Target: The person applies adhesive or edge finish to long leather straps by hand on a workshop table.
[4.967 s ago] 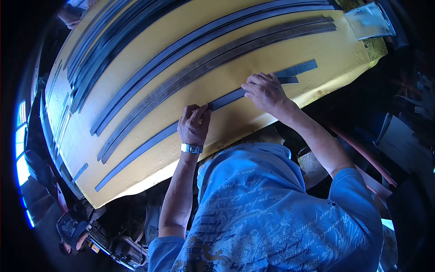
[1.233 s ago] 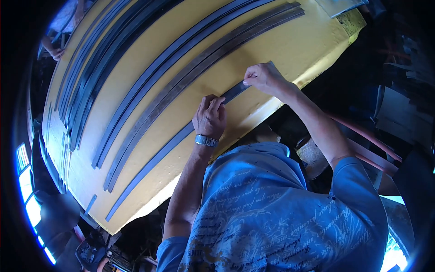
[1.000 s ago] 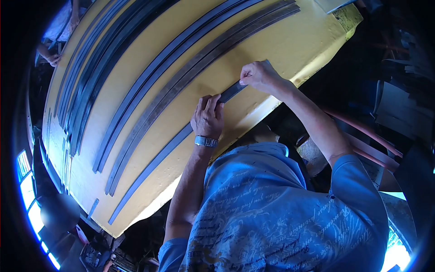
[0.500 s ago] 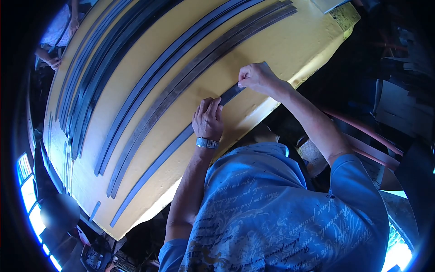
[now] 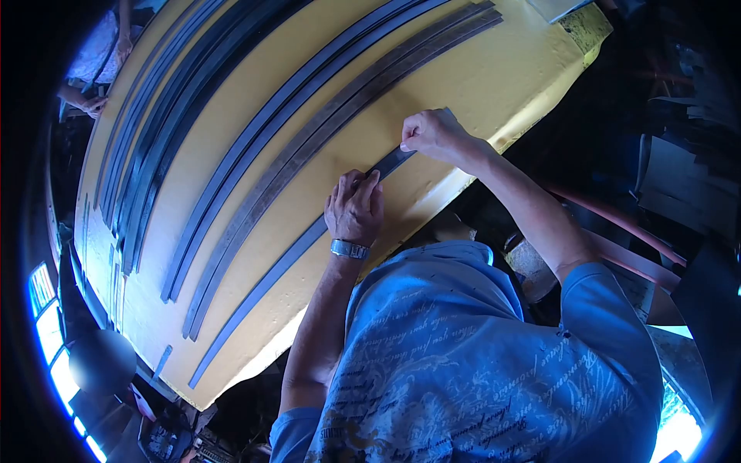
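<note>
A long dark strip (image 5: 266,283) lies on the yellowish table (image 5: 455,77), close to its near edge. My left hand (image 5: 355,207), with a metal watch at the wrist, rests on this strip, its fingers bent and pressed onto the strip's edges. Further up the strip, my right hand (image 5: 436,136) is closed in a pinch at the strip's upper part. The strip's far end is hidden by the right hand. Between the hands a short stretch of the strip shows.
Paired brown strips (image 5: 340,114), paired grey strips (image 5: 266,123) and several darker strips (image 5: 166,139) lie further across the table. Another person's hand (image 5: 94,106) touches the far left edge. Reddish bars (image 5: 617,222) stand at the right.
My left hand has shifted slightly down and to the left. My right hand has moved slightly left. The strip remains under both hands.
</note>
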Motion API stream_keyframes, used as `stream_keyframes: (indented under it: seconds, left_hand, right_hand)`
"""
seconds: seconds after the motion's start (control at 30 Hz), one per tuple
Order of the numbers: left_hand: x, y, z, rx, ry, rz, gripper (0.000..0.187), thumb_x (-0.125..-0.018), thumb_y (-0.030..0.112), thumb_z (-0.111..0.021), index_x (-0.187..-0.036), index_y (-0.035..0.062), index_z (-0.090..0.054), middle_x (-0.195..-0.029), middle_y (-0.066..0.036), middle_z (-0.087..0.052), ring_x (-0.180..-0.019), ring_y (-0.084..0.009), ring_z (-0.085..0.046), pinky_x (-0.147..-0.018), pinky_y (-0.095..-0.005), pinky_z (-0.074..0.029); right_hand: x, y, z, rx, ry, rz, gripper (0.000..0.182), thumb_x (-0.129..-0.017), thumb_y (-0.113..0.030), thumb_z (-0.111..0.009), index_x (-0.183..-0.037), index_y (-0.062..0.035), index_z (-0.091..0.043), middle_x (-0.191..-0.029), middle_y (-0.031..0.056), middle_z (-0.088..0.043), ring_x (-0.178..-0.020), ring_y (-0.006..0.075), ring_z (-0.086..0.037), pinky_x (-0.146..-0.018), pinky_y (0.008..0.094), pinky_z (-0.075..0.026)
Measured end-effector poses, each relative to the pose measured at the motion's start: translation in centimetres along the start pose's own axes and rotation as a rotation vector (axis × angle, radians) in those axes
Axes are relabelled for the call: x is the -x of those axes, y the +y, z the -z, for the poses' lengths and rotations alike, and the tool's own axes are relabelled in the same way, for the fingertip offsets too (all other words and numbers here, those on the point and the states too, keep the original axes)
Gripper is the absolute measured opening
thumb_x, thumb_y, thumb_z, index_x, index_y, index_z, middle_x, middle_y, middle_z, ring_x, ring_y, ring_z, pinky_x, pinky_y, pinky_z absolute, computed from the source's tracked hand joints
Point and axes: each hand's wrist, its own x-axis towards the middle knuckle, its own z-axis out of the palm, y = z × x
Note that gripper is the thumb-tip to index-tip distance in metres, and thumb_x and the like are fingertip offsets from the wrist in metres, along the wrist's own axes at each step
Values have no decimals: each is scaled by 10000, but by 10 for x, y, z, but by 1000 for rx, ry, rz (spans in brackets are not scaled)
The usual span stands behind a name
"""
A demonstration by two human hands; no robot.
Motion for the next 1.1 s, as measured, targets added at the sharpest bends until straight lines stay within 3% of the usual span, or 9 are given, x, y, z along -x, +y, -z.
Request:
stream_keyframes:
  seconds: [0.27,0.5,0.6,0.7,0.77,0.8,0.93,1.0,1.1]
  left_hand:
    - [-9,14,-2,-109,-20,-38,192,-843,186,-693,-1025,126,-694,-1056,-55,-621,-928,-278,-638,-739,-423,-512]
    - [-35,23,-34,127,4,-16,124,-852,152,-702,-955,93,-663,-1016,-70,-640,-875,-295,-656,-731,-403,-539]
    - [-36,23,-35,107,56,-48,119,-833,156,-726,-922,99,-671,-982,-60,-650,-817,-289,-666,-684,-398,-543]
    - [-37,26,-35,90,67,-19,132,-814,165,-755,-902,103,-678,-974,-57,-658,-798,-281,-672,-663,-394,-549]
    - [-38,29,-35,76,76,-14,144,-802,171,-774,-894,106,-684,-968,-55,-665,-786,-274,-677,-651,-390,-555]
    - [-38,32,-34,62,52,23,150,-804,187,-773,-894,107,-684,-970,-59,-664,-792,-277,-677,-651,-396,-554]
    - [-43,44,-33,-29,81,54,179,-812,233,-762,-930,113,-701,-986,-74,-660,-813,-286,-675,-660,-410,-549]
    - [-42,44,-36,-39,89,50,186,-821,241,-749,-956,120,-704,-1001,-71,-647,-837,-281,-666,-683,-413,-540]
    - [-41,43,-40,-47,100,38,207,-829,247,-735,-1001,134,-712,-1013,-63,-636,-858,-272,-657,-710,-414,-529]
  right_hand:
    - [-1,2,-7,43,10,-15,123,-836,-191,-722,-826,-69,-714,-791,115,-721,-745,277,-705,-705,386,-545]
    - [-4,10,-9,90,11,-58,137,-828,-163,-735,-869,-33,-722,-801,123,-732,-743,228,-717,-691,341,-553]
    - [-2,21,0,-153,-13,-10,191,-848,-188,-732,-923,-13,-729,-837,106,-741,-746,189,-713,-668,318,-550]
    - [13,21,24,-460,-54,-214,241,-869,-210,-726,-986,0,-731,-867,91,-746,-760,160,-707,-669,298,-551]
    - [21,29,36,-318,47,-151,237,-890,-205,-710,-1018,-7,-728,-886,93,-745,-782,165,-707,-706,300,-559]
    - [21,36,33,-212,110,-71,257,-892,-216,-673,-1027,-3,-722,-942,155,-741,-858,249,-723,-798,343,-553]
    - [27,53,26,-39,127,-13,201,-924,-159,-666,-1036,-2,-722,-986,109,-732,-840,207,-714,-780,308,-563]
    - [28,54,23,-7,156,35,201,-916,-201,-641,-1003,-47,-736,-1013,116,-721,-940,292,-695,-860,375,-538]
    - [28,55,23,47,166,84,182,-916,-192,-636,-994,-60,-735,-1033,99,-706,-963,290,-684,-872,379,-531]
